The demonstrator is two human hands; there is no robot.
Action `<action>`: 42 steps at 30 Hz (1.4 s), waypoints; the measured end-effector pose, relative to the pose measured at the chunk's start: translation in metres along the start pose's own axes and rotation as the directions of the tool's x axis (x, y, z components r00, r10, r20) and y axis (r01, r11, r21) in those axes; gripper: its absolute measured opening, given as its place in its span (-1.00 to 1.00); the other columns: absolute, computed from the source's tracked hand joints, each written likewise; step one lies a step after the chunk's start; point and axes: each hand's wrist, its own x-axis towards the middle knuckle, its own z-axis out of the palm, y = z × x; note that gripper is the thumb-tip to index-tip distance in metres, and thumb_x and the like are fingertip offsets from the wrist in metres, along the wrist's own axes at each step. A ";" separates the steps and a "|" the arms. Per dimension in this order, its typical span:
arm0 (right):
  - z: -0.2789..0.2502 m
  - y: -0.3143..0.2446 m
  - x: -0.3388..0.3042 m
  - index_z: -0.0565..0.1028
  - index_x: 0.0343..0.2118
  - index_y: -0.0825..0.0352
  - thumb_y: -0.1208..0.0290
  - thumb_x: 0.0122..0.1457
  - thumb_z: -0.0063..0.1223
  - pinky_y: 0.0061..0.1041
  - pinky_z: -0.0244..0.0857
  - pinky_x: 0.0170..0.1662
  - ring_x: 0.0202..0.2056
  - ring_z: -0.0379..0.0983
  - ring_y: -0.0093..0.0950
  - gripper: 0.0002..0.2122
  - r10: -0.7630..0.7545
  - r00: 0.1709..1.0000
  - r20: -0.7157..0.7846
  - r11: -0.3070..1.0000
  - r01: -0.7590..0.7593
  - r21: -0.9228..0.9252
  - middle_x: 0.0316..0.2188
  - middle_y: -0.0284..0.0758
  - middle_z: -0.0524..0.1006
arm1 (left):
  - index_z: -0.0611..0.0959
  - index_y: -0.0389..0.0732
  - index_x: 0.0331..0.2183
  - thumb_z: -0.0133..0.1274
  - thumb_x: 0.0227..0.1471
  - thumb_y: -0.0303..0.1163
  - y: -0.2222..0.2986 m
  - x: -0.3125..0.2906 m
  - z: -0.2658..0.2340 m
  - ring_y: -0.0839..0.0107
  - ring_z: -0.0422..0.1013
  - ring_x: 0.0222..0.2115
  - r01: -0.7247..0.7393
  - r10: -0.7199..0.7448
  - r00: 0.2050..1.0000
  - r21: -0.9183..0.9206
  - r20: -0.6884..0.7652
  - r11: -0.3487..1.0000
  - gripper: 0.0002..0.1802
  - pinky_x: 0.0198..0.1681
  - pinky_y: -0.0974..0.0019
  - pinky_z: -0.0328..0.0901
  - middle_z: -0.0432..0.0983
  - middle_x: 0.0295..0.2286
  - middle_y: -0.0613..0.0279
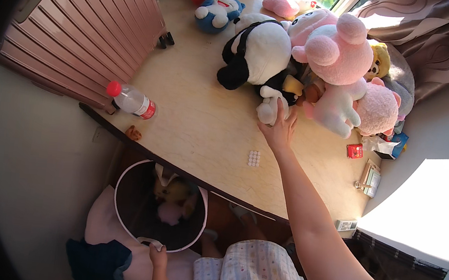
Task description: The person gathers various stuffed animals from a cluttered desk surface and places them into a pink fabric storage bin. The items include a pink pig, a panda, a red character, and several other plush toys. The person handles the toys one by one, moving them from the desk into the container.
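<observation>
My right hand (pixel 281 134) reaches across the table to a small white plush toy (pixel 267 112). Its thumb and fingers are spread apart and touch the toy's side. Close by lie a large black-and-white panda plush (pixel 266 51), a dark plush with a yellow beak (pixel 292 86) and a pale plush body (pixel 337 108). Below the table edge, my left hand (pixel 157 254) is closed on the strap handle of a round, dark-lined basket (pixel 116 194) with a white rim. Inside the basket, partly in shadow, are a yellowish plush (pixel 174 192) and a pink one (pixel 169 214).
More plush toys, including a big pink one (pixel 340 51) and a blue one (pixel 218 13), fill the table's back. A red-capped bottle (pixel 133 100) stands at left beside a pink suitcase (pixel 82 32). White round stickers (pixel 254 158), a red box (pixel 354 151) and tissues (pixel 380 144) lie nearer.
</observation>
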 end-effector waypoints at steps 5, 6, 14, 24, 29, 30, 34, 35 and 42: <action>0.003 0.018 0.027 0.19 -0.04 0.10 0.42 -0.26 0.09 -0.25 0.15 -0.12 -0.07 0.16 -0.25 -0.40 -0.002 0.993 0.122 0.944 -0.039 0.328 -0.03 -0.08 0.12 | 0.32 -0.35 -0.31 0.03 -0.22 -0.46 -0.006 -0.005 0.001 0.11 0.37 -0.33 -0.028 0.031 0.999 -0.139 0.020 0.990 -0.64 -0.25 0.25 0.22 0.40 -0.41 -0.05; -0.002 0.027 0.025 0.23 -0.08 0.15 0.37 -0.21 -0.04 -0.26 0.20 -0.17 -0.14 0.24 -0.31 -0.50 0.020 0.952 0.307 0.552 -0.266 0.790 -0.07 -0.16 0.21 | 0.32 -0.35 -0.32 0.03 -0.22 -0.46 -0.001 -0.004 0.001 0.10 0.37 -0.34 -0.028 0.030 0.999 -0.093 0.012 0.995 -0.65 -0.26 0.24 0.23 0.40 -0.42 -0.05; -0.069 -0.042 -0.075 0.12 0.04 0.20 0.16 -0.21 -0.10 -0.12 0.20 -0.10 0.01 0.09 -0.05 -0.36 -0.474 0.525 0.707 -0.530 -0.811 0.247 0.01 -0.13 0.13 | 0.33 -0.32 -0.35 0.04 -0.23 -0.45 -0.006 -0.004 -0.001 0.08 0.38 -0.38 -0.018 0.018 1.000 -0.034 0.003 0.999 -0.67 -0.31 0.20 0.24 0.42 -0.47 -0.03; -0.039 -0.083 -0.156 0.15 0.02 0.25 0.32 -0.12 -0.18 -0.15 -0.01 0.04 0.01 0.13 -0.28 -0.47 -0.666 0.210 0.716 -0.361 -0.930 -0.063 0.00 -0.21 0.18 | 0.34 -0.35 -0.31 0.04 -0.24 -0.40 -0.007 -0.002 0.003 0.02 0.36 -0.33 0.009 -0.009 0.999 0.010 -0.040 1.000 -0.62 -0.26 0.17 0.22 0.41 -0.40 -0.10; -0.006 -0.040 -0.101 0.27 -0.12 0.36 0.58 -0.09 -0.19 -0.57 0.19 -0.17 -0.19 0.28 -0.49 -0.63 -0.062 0.701 0.710 0.582 -0.553 0.597 -0.21 -0.25 0.35 | 0.33 -0.35 -0.29 0.04 -0.22 -0.43 0.005 -0.008 -0.005 0.04 0.35 -0.32 0.058 -0.057 0.998 -0.037 0.027 0.998 -0.61 -0.24 0.19 0.22 0.41 -0.39 -0.07; -0.005 -0.031 -0.068 0.29 -0.14 0.37 0.57 -0.09 -0.19 -0.56 0.19 -0.18 -0.20 0.28 -0.48 -0.65 0.022 0.834 0.551 0.646 -0.433 0.629 -0.19 -0.23 0.33 | 0.33 -0.35 -0.28 0.03 -0.22 -0.43 0.010 -0.011 -0.007 0.05 0.36 -0.32 0.059 -0.058 0.998 -0.043 0.023 0.997 -0.61 -0.24 0.20 0.22 0.41 -0.39 -0.07; -0.013 -0.044 0.053 0.10 -0.01 0.32 0.30 -0.21 0.12 -0.41 0.11 -0.07 -0.13 0.19 -0.25 -0.35 0.079 0.997 0.017 0.882 -0.078 0.466 -0.14 -0.08 0.20 | 0.32 -0.38 -0.27 0.01 -0.18 -0.44 0.015 -0.013 -0.008 0.05 0.36 -0.32 0.018 -0.018 1.000 -0.026 0.000 1.000 -0.62 -0.25 0.21 0.22 0.41 -0.39 -0.08; -0.017 -0.058 0.072 0.05 0.02 0.31 0.25 -0.25 0.18 -0.38 0.09 -0.04 -0.11 0.17 -0.20 -0.26 0.087 0.992 -0.095 0.935 -0.048 0.352 -0.13 -0.06 0.19 | 0.32 -0.38 -0.27 0.01 -0.18 -0.44 0.010 -0.014 -0.007 0.05 0.36 -0.32 0.020 -0.020 1.000 -0.022 -0.011 1.000 -0.62 -0.25 0.21 0.22 0.41 -0.39 -0.09; 0.021 -0.045 0.138 0.31 -0.18 0.50 0.36 -0.29 0.22 -0.53 0.19 -0.14 -0.25 0.36 -0.42 -0.45 0.103 0.989 0.111 0.803 -0.148 0.577 -0.26 -0.17 0.42 | 0.33 -0.39 -0.27 0.00 -0.18 -0.45 0.014 -0.013 -0.006 0.06 0.36 -0.31 0.031 -0.030 0.999 -0.085 0.016 0.996 -0.63 -0.24 0.23 0.22 0.41 -0.38 -0.10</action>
